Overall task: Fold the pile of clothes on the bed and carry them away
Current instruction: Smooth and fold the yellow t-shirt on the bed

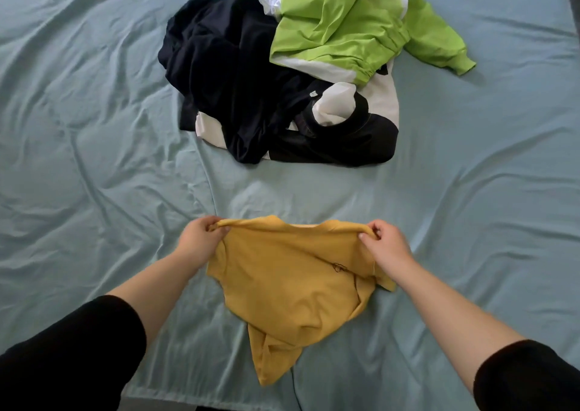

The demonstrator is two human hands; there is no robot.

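A mustard-yellow shirt (292,288) hangs between my hands over the near part of the bed, its lower end crumpled on the sheet. My left hand (201,241) pinches its upper left corner. At the upper right corner, my right hand (384,242) grips the cloth. Farther back lies the pile: a dark navy garment (226,74), a lime-green and white jacket (354,27) on top at the right, and a black and white piece (351,128) at the front.
The pale blue-green bed sheet (94,128) is wrinkled and spreads wide on both sides of the pile. The bed's near edge (188,401) runs along the bottom, with a thin dark cord (295,391) hanging there.
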